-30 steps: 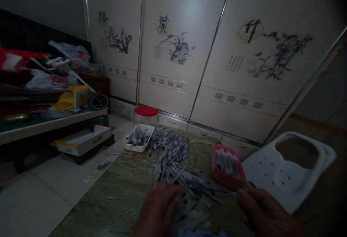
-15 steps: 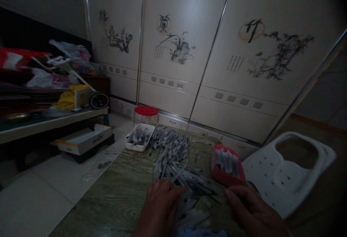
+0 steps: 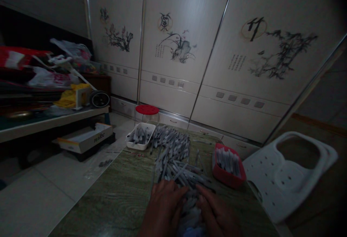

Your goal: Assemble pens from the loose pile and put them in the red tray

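Note:
A long heap of thin grey-white sticks (image 3: pixel 173 146), perhaps pen parts, runs down the green wood-grain table (image 3: pixel 121 190). My left hand (image 3: pixel 165 206) rests at the near left side of the heap, fingers curled; what it holds, if anything, is hidden. Across from it, my right hand (image 3: pixel 214 210) touches the heap's near right side, its thumb and fingers apart and no item visible in it. Similar sticks fill a white tray (image 3: pixel 141 146) at the far left and a red basket (image 3: pixel 229 181) on the right.
A white plastic chair (image 3: pixel 284 175) stands right of the table. Behind is a red stool (image 3: pixel 147 110) before a sliding wardrobe (image 3: pixel 168 96). To the left, a low bench (image 3: pixel 62 121) carries bags, with an open box (image 3: pixel 84 143) beneath.
My right hand has moved left from beside the red basket to the near end of the heap, close to my left hand. My left hand has barely moved.

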Available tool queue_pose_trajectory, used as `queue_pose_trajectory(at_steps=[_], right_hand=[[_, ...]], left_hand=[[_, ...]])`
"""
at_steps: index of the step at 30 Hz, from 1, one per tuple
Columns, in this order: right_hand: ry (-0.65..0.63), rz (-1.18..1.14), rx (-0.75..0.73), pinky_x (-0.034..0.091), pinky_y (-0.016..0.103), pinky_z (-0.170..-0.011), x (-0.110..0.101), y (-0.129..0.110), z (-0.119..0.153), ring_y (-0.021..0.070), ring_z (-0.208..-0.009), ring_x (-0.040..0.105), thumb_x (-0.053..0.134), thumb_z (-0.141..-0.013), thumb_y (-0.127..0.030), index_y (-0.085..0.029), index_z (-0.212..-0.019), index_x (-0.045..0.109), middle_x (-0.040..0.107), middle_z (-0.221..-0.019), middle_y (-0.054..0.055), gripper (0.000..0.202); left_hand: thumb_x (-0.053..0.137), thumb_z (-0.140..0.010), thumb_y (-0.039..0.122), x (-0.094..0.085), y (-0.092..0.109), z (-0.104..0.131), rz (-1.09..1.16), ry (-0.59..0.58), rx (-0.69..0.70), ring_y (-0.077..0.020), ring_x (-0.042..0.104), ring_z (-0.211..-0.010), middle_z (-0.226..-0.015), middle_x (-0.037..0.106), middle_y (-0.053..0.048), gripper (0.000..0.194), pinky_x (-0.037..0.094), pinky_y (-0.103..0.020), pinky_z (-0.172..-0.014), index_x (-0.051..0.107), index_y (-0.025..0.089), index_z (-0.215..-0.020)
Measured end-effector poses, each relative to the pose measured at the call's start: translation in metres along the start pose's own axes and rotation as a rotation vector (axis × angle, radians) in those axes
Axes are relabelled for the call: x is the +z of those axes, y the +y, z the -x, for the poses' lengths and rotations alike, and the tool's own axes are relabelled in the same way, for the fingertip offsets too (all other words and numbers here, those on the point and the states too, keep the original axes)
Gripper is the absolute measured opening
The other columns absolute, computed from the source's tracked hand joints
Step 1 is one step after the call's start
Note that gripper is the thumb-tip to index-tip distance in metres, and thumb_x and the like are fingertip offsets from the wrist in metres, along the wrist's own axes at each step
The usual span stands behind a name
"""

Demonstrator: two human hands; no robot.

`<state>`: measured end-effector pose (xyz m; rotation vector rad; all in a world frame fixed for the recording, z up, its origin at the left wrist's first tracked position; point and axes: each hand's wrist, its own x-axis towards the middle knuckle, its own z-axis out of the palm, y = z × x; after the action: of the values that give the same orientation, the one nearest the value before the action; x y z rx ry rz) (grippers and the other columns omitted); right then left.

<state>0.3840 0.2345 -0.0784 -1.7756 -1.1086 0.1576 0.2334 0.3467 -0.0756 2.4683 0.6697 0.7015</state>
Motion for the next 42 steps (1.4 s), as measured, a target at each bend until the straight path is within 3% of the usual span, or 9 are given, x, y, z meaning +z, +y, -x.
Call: queue_pose_trajectory(at_steps=[4, 9, 15, 19, 22, 25, 30, 36, 42], right_hand=[[0.009, -0.018, 0.037, 0.055, 0.042, -0.101, 0.001, 0.002, 0.002, 0.0305, -0.11, 0.073, 0.057, -0.093, -0.053, -0.027, -0.121, 0.078, 0.078, -0.12, 0.007, 0.043], [0.001, -0.032, 0.205, 0.059, 0.036, -0.067, -0.007, -0.008, -0.002, 0.0245, -0.065, 0.071, 0.059, -0.088, -0.056, -0.025, -0.119, 0.079, 0.081, -0.084, 0.007, 0.047], [-0.053, -0.18, 0.259, 0.052, 0.03, -0.057, -0.006, -0.02, -0.004, 0.0212, -0.06, 0.067, 0.066, -0.082, -0.061, -0.024, -0.099, 0.081, 0.077, -0.075, 0.004, 0.043], [0.033, -0.331, 0.431, 0.045, 0.024, -0.047, -0.012, -0.014, -0.008, 0.016, -0.052, 0.061, 0.071, -0.078, -0.063, -0.022, -0.098, 0.078, 0.072, -0.067, 0.001, 0.046], [0.088, -0.434, 0.521, 0.04, 0.021, -0.044, -0.019, -0.004, -0.01, 0.0123, -0.05, 0.056, 0.075, -0.076, -0.064, -0.021, -0.101, 0.075, 0.07, -0.068, -0.001, 0.05], [0.061, -0.51, 0.578, 0.039, 0.021, -0.041, -0.024, 0.004, -0.011, 0.0104, -0.047, 0.052, 0.076, -0.075, -0.066, -0.02, -0.105, 0.073, 0.069, -0.067, -0.002, 0.055], [0.105, -0.549, 0.613, 0.038, 0.02, -0.04, -0.024, 0.011, -0.011, 0.0101, -0.047, 0.053, 0.078, -0.073, -0.066, -0.019, -0.106, 0.07, 0.07, -0.068, -0.001, 0.059], [0.126, -0.609, 0.6, 0.04, 0.02, -0.044, -0.012, 0.0, -0.011, 0.0114, -0.05, 0.056, 0.082, -0.071, -0.061, -0.02, -0.103, 0.073, 0.071, -0.067, -0.001, 0.053], [-0.039, -0.472, 0.531, 0.045, 0.026, -0.05, -0.009, -0.003, -0.006, 0.0163, -0.055, 0.059, 0.077, -0.074, -0.062, -0.019, -0.108, 0.077, 0.072, -0.069, 0.001, 0.055]], left_hand=[[0.051, -0.096, 0.019, -0.003, 0.001, 0.0, 0.013, -0.027, -0.031, -0.0274, 0.059, -0.101, -0.105, 0.07, -0.008, 0.038, 0.043, -0.041, -0.085, 0.069, 0.032, -0.127], [0.054, -0.095, 0.02, -0.004, 0.001, 0.0, 0.017, -0.015, -0.03, -0.028, 0.06, -0.101, -0.105, 0.07, -0.008, 0.038, 0.044, -0.041, -0.085, 0.069, 0.033, -0.128], [0.058, -0.093, 0.023, 0.0, 0.001, 0.002, 0.111, 0.005, -0.019, -0.0292, 0.062, -0.103, -0.107, 0.071, -0.008, 0.038, 0.047, -0.043, -0.088, 0.069, 0.035, -0.128], [0.059, -0.094, 0.032, 0.001, -0.007, 0.003, 0.333, 0.248, -0.12, -0.0296, 0.057, -0.122, -0.129, 0.067, -0.009, 0.042, 0.042, -0.047, -0.105, 0.064, 0.031, -0.136], [0.055, -0.096, 0.036, -0.001, -0.014, 0.001, 0.588, 0.497, -0.398, -0.0279, 0.059, -0.121, -0.128, 0.068, -0.011, 0.033, 0.042, -0.043, -0.105, 0.067, 0.023, -0.124], [0.063, -0.091, 0.039, -0.002, -0.018, -0.002, 0.829, 0.598, -0.653, -0.0245, 0.065, -0.106, -0.113, 0.073, -0.008, 0.031, 0.048, -0.035, -0.092, 0.066, 0.021, -0.117], [0.073, -0.083, 0.042, 0.008, -0.005, -0.006, 1.226, 0.533, -0.795, -0.0143, 0.064, -0.067, -0.083, 0.073, -0.001, 0.029, 0.046, -0.023, -0.059, 0.065, 0.02, -0.1], [0.083, -0.077, 0.043, 0.029, 0.026, -0.011, 1.627, 0.175, -0.836, -0.0154, 0.071, -0.071, -0.085, 0.077, -0.01, 0.036, 0.055, -0.025, -0.068, 0.071, 0.013, -0.093], [0.073, -0.089, 0.021, 0.034, 0.033, -0.016, 1.82, 0.331, -0.877, -0.0158, 0.075, -0.075, -0.087, 0.078, -0.01, 0.013, 0.06, -0.024, -0.07, 0.071, 0.012, -0.099]])
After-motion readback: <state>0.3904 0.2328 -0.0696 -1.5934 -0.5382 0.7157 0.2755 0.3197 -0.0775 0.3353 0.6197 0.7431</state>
